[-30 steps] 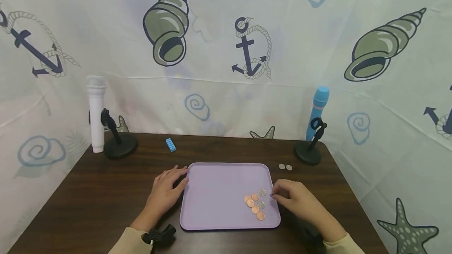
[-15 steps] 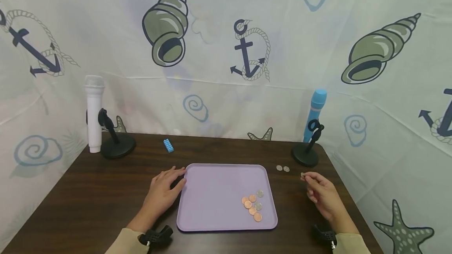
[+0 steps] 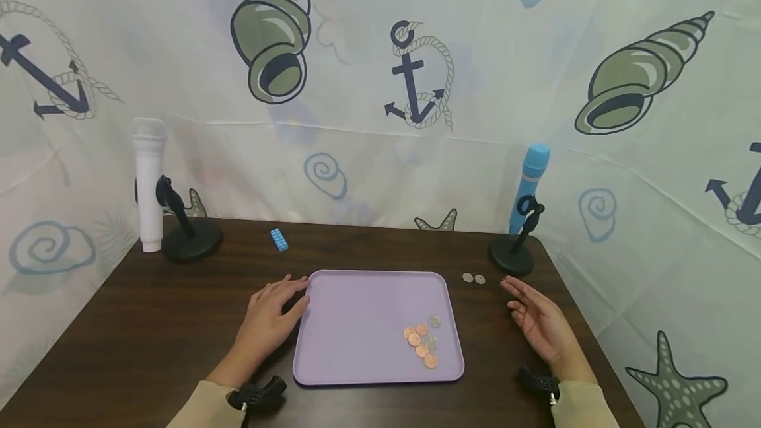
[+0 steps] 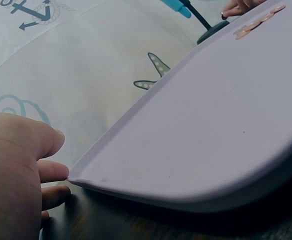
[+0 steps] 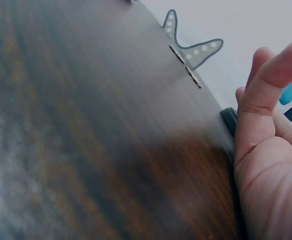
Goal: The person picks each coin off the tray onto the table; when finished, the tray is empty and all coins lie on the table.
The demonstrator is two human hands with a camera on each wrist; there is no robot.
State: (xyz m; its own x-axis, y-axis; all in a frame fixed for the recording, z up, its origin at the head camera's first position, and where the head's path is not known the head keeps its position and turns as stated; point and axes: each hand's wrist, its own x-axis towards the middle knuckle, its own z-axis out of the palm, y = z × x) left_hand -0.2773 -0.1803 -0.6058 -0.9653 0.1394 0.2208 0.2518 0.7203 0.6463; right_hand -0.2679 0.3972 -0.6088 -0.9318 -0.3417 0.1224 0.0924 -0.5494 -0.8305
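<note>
Near the lilac tray's [image 3: 357, 375] upper left corner, my left hand [image 3: 261, 325] lies flat on the table, fingertips at the rim. The left wrist view shows those fingers [image 4: 53, 171] right against the tray's edge. My right hand [image 3: 543, 329] is to the right of the tray, palm turned up toward the head camera. A small dark coin edge [image 4: 223, 16] shows at its fingertips in the left wrist view, and the fingers hide most of it. Two silver coins [image 3: 473, 278] lie just left of these fingertips. Several copper coins [image 3: 414, 339] and two silver ones [image 3: 434, 321] lie inside the tray.
A white microphone [image 3: 148, 183] on a black stand [image 3: 193, 240] is at the back left. Back right there is a blue microphone [image 3: 528, 183] on a similar stand [image 3: 511, 255]. A blue toy brick [image 3: 279, 239] lies behind the tray. Patterned cloth hangs behind the table.
From the tray's right edge my right hand has moved right and back with a coin, its palm turning up. It is now beside the two silver coins. My left hand stays at the rim.
</note>
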